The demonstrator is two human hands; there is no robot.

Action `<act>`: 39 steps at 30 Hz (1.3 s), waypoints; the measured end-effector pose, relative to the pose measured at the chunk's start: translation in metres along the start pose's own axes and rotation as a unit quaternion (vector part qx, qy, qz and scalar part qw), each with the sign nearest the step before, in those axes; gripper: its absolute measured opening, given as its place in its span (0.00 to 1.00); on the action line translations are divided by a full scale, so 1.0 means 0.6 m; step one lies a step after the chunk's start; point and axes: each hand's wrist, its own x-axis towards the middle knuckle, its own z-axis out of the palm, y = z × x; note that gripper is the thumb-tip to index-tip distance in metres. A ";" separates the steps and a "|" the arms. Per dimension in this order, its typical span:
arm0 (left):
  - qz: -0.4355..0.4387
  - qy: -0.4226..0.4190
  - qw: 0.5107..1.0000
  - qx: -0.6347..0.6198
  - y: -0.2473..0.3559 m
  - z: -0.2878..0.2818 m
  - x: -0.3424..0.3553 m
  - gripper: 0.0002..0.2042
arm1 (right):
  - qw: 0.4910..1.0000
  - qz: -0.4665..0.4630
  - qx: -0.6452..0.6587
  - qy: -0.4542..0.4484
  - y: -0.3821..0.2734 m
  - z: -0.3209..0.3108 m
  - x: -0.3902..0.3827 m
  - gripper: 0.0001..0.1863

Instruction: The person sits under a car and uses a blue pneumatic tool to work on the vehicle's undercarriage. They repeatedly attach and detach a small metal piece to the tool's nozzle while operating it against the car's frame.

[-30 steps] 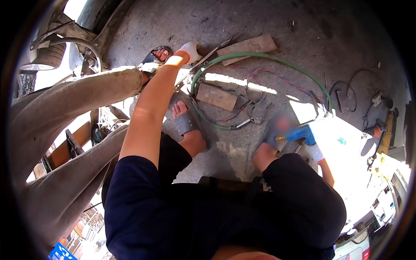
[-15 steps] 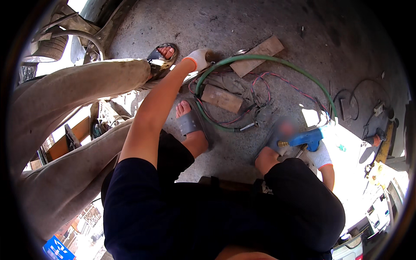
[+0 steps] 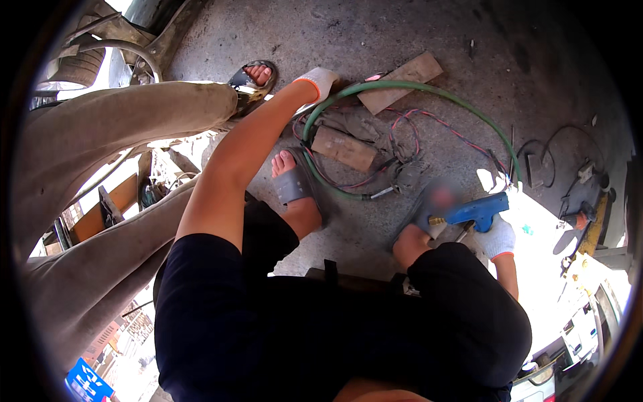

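A white knit glove with an orange cuff covers each of my hands. My right hand (image 3: 497,237) is closed round the grip of a blue pistol-shaped tool (image 3: 477,210) with a brass-coloured end, held over my right foot. My left hand (image 3: 323,81) reaches far forward, beside the near curve of a green hose (image 3: 429,87); its fingers are turned away and hidden, so what they touch does not show. Close by, a wooden block (image 3: 344,149) lies inside the hose loop, and a flat board (image 3: 400,82) lies partly beneath the hose.
Another person's trousered leg (image 3: 127,124) and sandalled foot (image 3: 257,75) stand at the left. Red and dark cables (image 3: 442,124) trail over the concrete floor (image 3: 321,40). A yellow bar (image 3: 598,224) with attached parts is at the right, beyond a sunlit patch.
My left hand has shifted slightly up and to the right beside the hose. The blue tool stays in my right hand, almost unmoved.
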 end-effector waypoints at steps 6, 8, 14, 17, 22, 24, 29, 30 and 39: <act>-0.021 -0.016 1.000 0.010 -0.002 0.003 0.000 0.20 | 0.999 0.029 0.006 -0.039 -0.010 -0.012 0.000 0.25; -0.009 -0.021 1.000 -0.013 -0.005 0.002 -0.009 0.20 | 0.998 0.036 0.008 -0.049 -0.021 -0.023 -0.005 0.24; 0.112 -0.054 0.984 -0.130 -0.016 -0.037 -0.039 0.22 | 0.998 0.035 0.038 -0.026 0.003 0.000 -0.002 0.25; 0.209 0.064 0.972 -0.090 -0.047 0.004 -0.033 0.23 | 0.998 0.036 0.035 -0.029 0.002 0.001 0.003 0.28; 0.193 0.036 0.978 -0.065 -0.055 0.004 -0.023 0.17 | 0.997 0.028 0.072 0.009 0.006 0.015 -0.006 0.20; 0.187 0.034 0.980 -0.059 -0.057 0.004 -0.021 0.13 | 0.996 0.027 0.082 0.008 0.000 0.009 -0.002 0.19; 0.110 0.022 0.991 -0.071 -0.039 -0.009 -0.054 0.09 | 0.993 -0.003 0.102 -0.057 0.024 0.028 0.004 0.23; 0.088 0.071 0.987 -0.111 -0.038 -0.011 -0.060 0.10 | 0.990 -0.021 0.116 -0.083 0.025 0.020 0.004 0.24; 0.003 0.217 0.578 -0.786 0.089 -0.146 -0.192 0.12 | 0.873 -0.022 0.388 -0.295 -0.013 -0.020 0.005 0.26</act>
